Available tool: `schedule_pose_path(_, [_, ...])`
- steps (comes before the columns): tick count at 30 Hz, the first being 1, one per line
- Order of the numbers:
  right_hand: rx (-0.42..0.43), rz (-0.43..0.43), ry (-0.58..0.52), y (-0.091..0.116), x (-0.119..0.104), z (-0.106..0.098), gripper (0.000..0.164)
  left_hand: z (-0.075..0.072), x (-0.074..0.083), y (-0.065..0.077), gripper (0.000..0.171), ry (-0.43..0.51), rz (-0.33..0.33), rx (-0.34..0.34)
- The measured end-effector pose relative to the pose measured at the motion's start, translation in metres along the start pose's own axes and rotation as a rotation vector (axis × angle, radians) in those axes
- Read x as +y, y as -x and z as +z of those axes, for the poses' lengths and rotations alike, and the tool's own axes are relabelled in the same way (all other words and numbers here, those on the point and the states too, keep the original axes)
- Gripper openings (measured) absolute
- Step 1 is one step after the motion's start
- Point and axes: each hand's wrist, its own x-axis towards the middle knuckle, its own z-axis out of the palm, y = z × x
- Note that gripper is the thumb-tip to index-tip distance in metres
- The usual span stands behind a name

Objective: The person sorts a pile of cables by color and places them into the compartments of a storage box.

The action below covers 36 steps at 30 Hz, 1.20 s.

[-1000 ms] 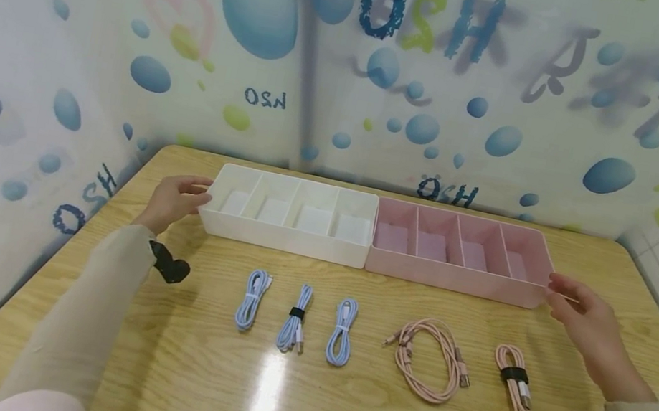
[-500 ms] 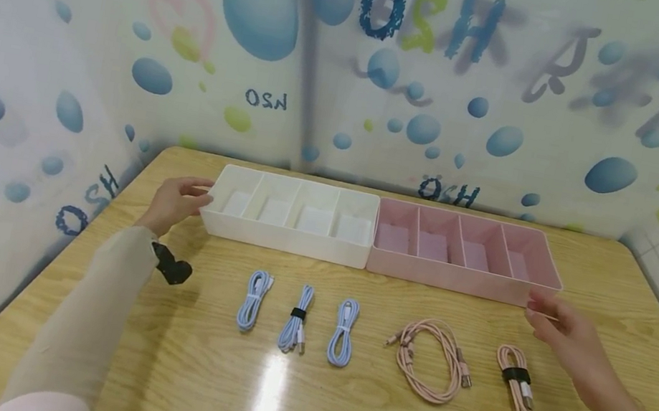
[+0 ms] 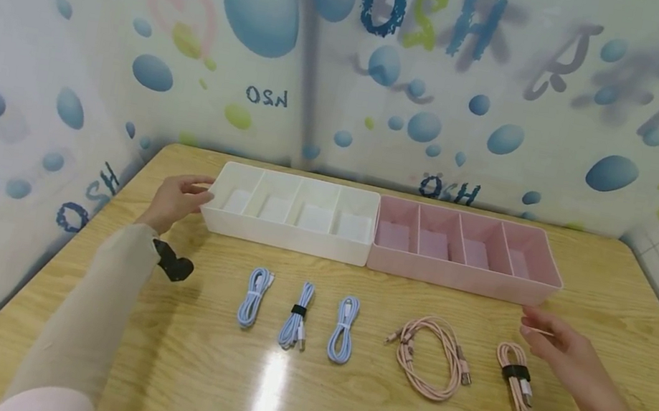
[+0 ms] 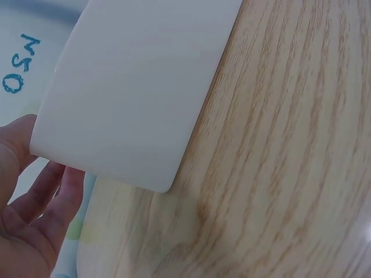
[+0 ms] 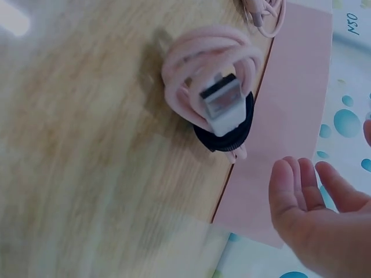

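Note:
My left hand point(image 3: 175, 200) touches the left end of a white divided box point(image 3: 285, 235); in the left wrist view its fingers point(image 4: 71, 188) lie against that end wall. Butted against the white box is a pink divided box point(image 3: 461, 277). My right hand point(image 3: 566, 354) hovers in front of the pink box's right corner, holding nothing, fingers loosely bent. Just left of it lies a pink cable point(image 3: 513, 378) bundled with a black strap, its USB plug point(image 5: 227, 110) clear in the right wrist view. A looped pink cable point(image 3: 460, 365) lies farther left.
Three bundled blue cables, left point(image 3: 252, 298), middle point(image 3: 297, 313) and right point(image 3: 343, 330), lie in a row before the white box. All rest on a wooden table point(image 3: 194, 386). Behind the boxes rises a patterned wall point(image 3: 336, 90).
My right hand has left the right end of the pink box, coming left and toward me. My left hand stays at the white box's end.

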Motion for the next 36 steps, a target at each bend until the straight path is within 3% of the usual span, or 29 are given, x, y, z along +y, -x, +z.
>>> schedule_pose_path(18, [-0.046,0.083,0.098,0.013,0.012,0.006,0.059,0.002,-0.003,0.000,0.045,0.030,0.011,-0.002])
schedule_pose_path(36, [-0.045,0.088,0.059,0.022,0.032,0.009,0.056,0.000,-0.003,-0.003,0.045,0.022,-0.017,-0.012])
